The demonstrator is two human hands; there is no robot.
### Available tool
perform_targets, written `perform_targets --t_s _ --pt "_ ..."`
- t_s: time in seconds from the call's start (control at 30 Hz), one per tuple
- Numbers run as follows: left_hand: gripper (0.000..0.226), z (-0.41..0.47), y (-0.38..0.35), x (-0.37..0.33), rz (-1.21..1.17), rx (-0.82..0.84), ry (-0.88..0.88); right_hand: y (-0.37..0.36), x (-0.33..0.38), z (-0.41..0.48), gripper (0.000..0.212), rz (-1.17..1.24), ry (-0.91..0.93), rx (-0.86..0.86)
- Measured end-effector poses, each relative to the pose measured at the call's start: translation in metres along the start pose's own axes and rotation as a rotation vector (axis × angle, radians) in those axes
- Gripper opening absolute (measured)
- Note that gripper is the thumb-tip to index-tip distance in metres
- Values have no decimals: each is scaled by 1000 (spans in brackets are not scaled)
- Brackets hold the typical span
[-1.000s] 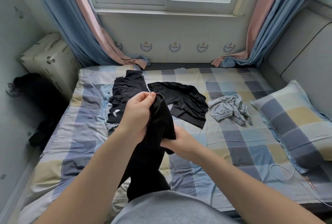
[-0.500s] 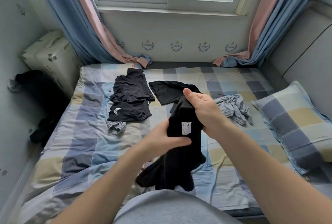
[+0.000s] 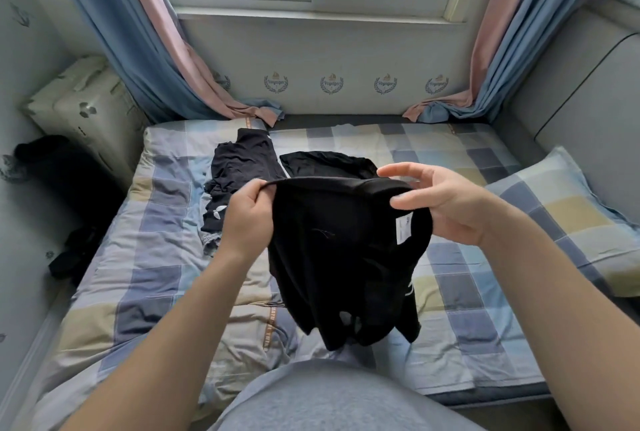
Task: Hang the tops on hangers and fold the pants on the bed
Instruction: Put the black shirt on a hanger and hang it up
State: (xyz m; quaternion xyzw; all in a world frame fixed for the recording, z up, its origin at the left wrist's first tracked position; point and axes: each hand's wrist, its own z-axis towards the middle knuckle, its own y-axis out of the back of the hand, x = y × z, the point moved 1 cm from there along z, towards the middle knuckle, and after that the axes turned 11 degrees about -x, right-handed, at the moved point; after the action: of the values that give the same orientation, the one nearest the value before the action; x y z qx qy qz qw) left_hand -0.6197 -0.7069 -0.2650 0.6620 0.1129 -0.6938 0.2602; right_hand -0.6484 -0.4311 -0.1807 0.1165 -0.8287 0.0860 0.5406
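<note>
Above the middle of the bed (image 3: pixel 156 257), toward its near edge, a black garment (image 3: pixel 339 250) is hanging in the air. Its upper hem is stretching taut between the two hands, and the rest is drooping in loose folds just over the checked cover. A white label (image 3: pixel 403 228) is showing on the fabric near the right end of the hem.

The left grip (image 3: pixel 247 219) is pinching the left end of the hem, fingers curling over the fabric. The right grip (image 3: pixel 446 205) is meeting the other end, with the thumb lying across the front of the cloth and the fingers reaching out straight behind it. Whether it is actually squeezing the fabric I cannot tell.

Beyond the held garment, toward the far edge and left of centre, a black piece with a white leaf logo (image 3: pixel 239 167) is lying crumpled. Just beside it on the right, another black piece (image 3: pixel 325 162) is lying flatter, partly hidden behind the hem. A bit of grey cloth (image 3: pixel 211 243) is peeking out at the near end of the logo piece.

A checked pillow (image 3: pixel 561 216) is resting along the bed's right edge. Off the left edge, dark clothes (image 3: pixel 65 257) are lying low beside the bed. Blue and pink curtains (image 3: pixel 145 50) are hanging down to the far corners.
</note>
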Motion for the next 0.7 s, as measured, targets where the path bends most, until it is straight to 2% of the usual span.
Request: perform_targets --t_s 0.1,0.17,0.27,0.3,0.43,0.47,0.53,0.7 --pt "33 6 2 -8 2 15 -12 4 -11 3 23 -356 127 -186" --pt "32 4 -2 -8 37 52 -17 2 -18 1 8 -432 179 -264" --pt "15 -3 -15 -8 159 167 -52 -4 -23 -8 14 -442 203 -347" --pt "10 -9 -19 -11 181 249 -80 -6 -24 -12 17 -453 212 -379" --pt "32 -49 -54 -33 138 737 -198 -12 -27 -31 15 -479 218 -448" --pt "30 -61 -65 -35 146 807 -219 -10 -28 -36 12 -478 212 -462" --pt "8 -75 -85 -37 183 810 -303 -2 -31 -48 10 -479 202 -481" --pt "26 -84 -108 -49 136 772 -297 34 -62 -92 16 -449 38 -431"
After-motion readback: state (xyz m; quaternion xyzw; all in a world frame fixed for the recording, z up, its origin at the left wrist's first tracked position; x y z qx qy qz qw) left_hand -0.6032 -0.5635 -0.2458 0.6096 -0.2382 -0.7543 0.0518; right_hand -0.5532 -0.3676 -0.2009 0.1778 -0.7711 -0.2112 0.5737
